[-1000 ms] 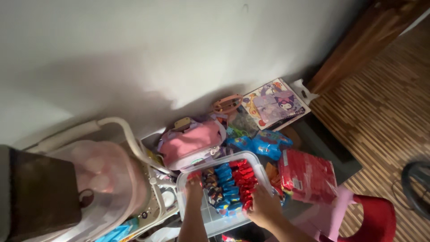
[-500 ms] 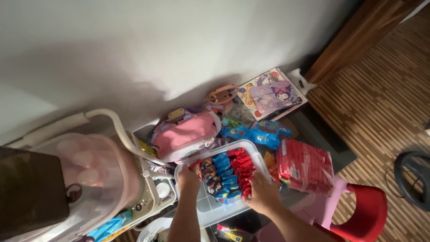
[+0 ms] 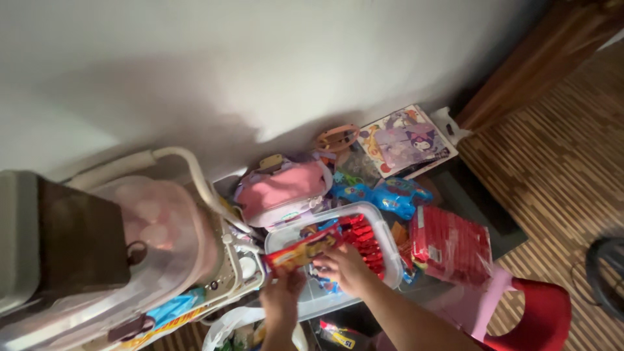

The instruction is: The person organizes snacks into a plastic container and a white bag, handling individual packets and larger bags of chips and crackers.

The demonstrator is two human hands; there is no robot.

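A clear plastic bin sits below me, with rows of red and blue wrapped snacks inside. My left hand holds one end of a long red and orange snack packet above the bin's left side. My right hand grips the packet's other end, over the blue snacks. Both forearms come up from the bottom edge.
A pink bag and blue toy packs lie behind the bin. A red snack bag lies to the right, by a red and pink small chair. A white cart with a pink tub stands left. A cartoon picture board leans on the wall.
Both hands were inside the bin among the snacks. They now hold a long red and orange packet lifted over the bin's left part. The view shifted slightly.
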